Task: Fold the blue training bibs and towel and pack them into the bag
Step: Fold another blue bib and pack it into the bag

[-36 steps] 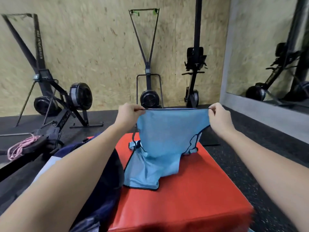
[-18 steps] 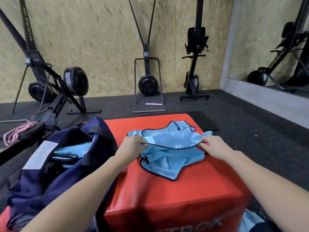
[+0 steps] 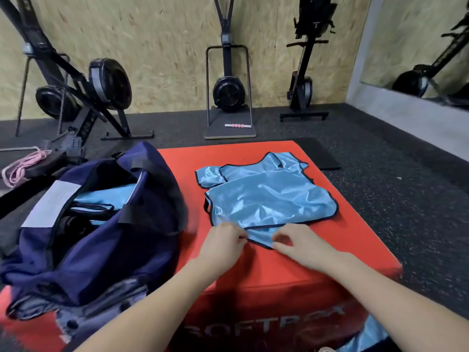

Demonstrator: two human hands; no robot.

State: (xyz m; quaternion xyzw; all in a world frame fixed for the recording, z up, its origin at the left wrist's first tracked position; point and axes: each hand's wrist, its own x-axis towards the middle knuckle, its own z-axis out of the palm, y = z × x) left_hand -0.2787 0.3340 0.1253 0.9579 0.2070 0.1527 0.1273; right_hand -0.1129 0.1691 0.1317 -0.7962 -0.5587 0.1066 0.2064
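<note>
**Fingers pinch near hem of bib, fold in progress**

Fingers [image 3: 239, 236] of left hand [image 3: 223, 243] curled, pinching the bib [image 3: 269, 199] at its near hem, left of centre. Right hand [image 3: 298, 241] sits just beside it, fingers bent onto the same hem; looks like a pinch too, but the tips are partly hidden. Hands close together, near edge of the red box [image 3: 291, 275].

Left to right: bag [image 3: 101, 237] lies open beside the box, touching its left side, with folded blue cloth [image 3: 106, 199] already inside. Bib lies spread on the box top, straps at the far end, bottom panel wrinkled, near hem bunched into a point under the hands. More blue fabric [image 3: 365, 339] shows low right, below the box; bib or towel, cannot tell.

Step in hand, as I judge it: flatten, then fold. To do it well, spread the two pinches apart along the hem so the edge runs straight, pull lightly toward the body to take out wrinkles, then carry the hem over to the straps and line up the black trim. Slick fabric, likely to slide; press the crease flat before letting go.

Versus earlier frame: half a second ago the hands were wide apart, holding the bib's edge mid-box, cloth heaped. Now the bib lies flatter and both hands have come in to the near hem. View has tipped down.
</note>
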